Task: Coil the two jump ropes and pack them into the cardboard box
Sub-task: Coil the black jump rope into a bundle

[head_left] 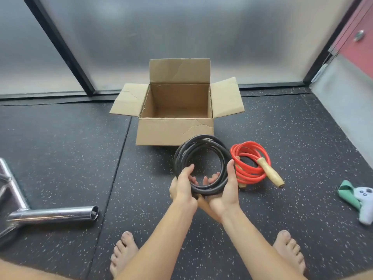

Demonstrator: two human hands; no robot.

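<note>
Head view: looking down at a speckled black rubber floor (60, 158), with frosted glass panels (161, 27) behind.
Cardboard box (175, 131): upright on the floor, all four flaps open, inside bare as far as can be seen.
Black jump rope (207, 188): wound into a round coil of several loops, held up just in front of the box's near wall, the far edge of the coil overlapping that wall in this view.
Left hand (182, 184): gripping the coil's left side, thumb laid over the top, fingers curled underneath and showing through the middle of the ring.
Right hand (227, 190): gripping the coil's right side the same way, thumb up along the outer loops, fingertips showing inside the ring.
Tan handle (203, 205): poking out below the coil between the two wrists.
Red jump rope (248, 175): already coiled, lying on the floor in front of the box and to its right, just beside the black coil.
Wooden handle (270, 172): lying across the red coil's right side.
Steel bar (54, 216): on the floor well to the left of the box, nearer the camera.
Green strap (350, 196) and white controller (364, 199): together at the far right, well apart from the box.
Bare feet (123, 253): at the bottom edge, one on either side of the forearms.
</note>
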